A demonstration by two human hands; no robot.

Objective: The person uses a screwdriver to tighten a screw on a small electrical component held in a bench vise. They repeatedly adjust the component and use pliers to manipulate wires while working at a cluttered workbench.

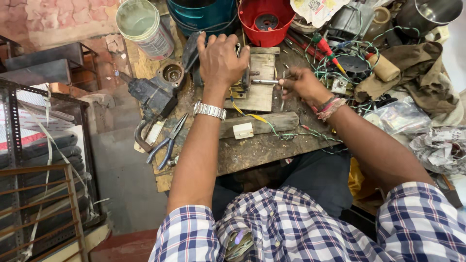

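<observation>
A small dark motor body [242, 80] with a bright steel shaft [264, 82] lies on its side, body mostly hidden beneath the left fingers [221, 43], shaft pointing level toward the right fingers [286, 83], its tip touching them.

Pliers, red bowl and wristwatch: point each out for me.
Pliers [167, 142]: head view, on the blue handles.
Red bowl [252, 35]: head view, on its front wall.
Wristwatch [209, 110]: head view, on the metal band at the left wrist.

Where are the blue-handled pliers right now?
In the head view, the blue-handled pliers lie on the workbench's left edge, just left of the left hand's wristwatch, below the bench vise.
</observation>
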